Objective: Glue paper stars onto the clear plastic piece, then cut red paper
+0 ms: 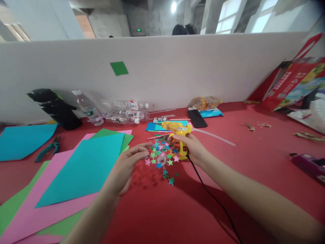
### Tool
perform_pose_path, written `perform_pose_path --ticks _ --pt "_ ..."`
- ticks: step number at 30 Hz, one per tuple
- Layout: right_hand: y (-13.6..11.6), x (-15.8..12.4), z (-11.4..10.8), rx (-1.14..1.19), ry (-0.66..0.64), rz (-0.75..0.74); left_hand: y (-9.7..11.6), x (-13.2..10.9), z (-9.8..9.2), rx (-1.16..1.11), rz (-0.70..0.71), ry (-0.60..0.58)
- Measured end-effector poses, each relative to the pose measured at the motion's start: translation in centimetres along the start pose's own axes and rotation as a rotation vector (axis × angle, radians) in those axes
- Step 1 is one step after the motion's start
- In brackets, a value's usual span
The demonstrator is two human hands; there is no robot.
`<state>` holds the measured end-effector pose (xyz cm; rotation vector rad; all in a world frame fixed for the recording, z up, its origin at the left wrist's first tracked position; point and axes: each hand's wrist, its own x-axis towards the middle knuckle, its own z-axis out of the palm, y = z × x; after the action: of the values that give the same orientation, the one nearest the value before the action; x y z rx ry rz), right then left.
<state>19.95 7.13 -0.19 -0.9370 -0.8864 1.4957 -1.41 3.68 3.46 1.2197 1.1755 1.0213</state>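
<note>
Star cluster (161, 158) in left hand (125, 166), pinched it at its left edge above the red tabletop (152, 217); gripped the yellow glue gun (183, 142) just beside it in the right hand (195, 148); beyond, had a black phone (197, 118), then clear bottles (124, 119) along the white partition (162, 74).

I count one glue gun (183, 144); beyond it, one phone (197, 118); left of it, one flask (56, 110), one pliers (48, 150); right, one bag (291, 83).
</note>
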Motion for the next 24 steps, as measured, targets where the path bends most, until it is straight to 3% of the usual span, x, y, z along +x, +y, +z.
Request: perform_pose_path --ticks 12,24 --pt "-1.7 -0.2 -2.5 0.022 -0.028 -0.046 -0.4 0.0 -0.6 0.033 0.016 0.002" --pt "-0.4 -1.8 -1.1 0.095 0.018 0.093 -1.9 1.6 0.9 -0.131 -0.058 0.002"
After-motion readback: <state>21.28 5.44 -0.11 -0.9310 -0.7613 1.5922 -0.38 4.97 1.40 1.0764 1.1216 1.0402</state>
